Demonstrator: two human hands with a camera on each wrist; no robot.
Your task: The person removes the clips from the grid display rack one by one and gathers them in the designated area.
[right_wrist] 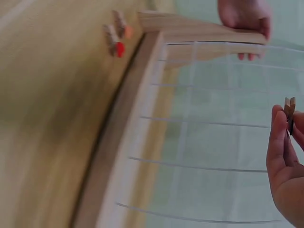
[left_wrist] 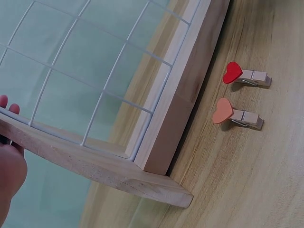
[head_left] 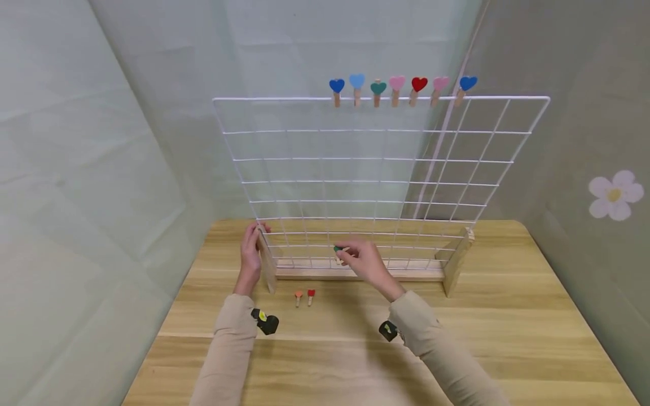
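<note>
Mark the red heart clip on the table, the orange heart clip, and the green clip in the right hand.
red heart clip (left_wrist: pixel 232 72), left wrist view, on its heart.
orange heart clip (left_wrist: pixel 222 110), left wrist view, on its heart.
green clip (head_left: pixel 337 248), head view, on its green head at the fingertips.

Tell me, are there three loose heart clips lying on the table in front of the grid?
No, only two lie there on the table: an orange heart clip and a red heart clip.

Nothing readable anywhere here, no labels, brands or numbers on the grid, the pegs or the table.
</note>
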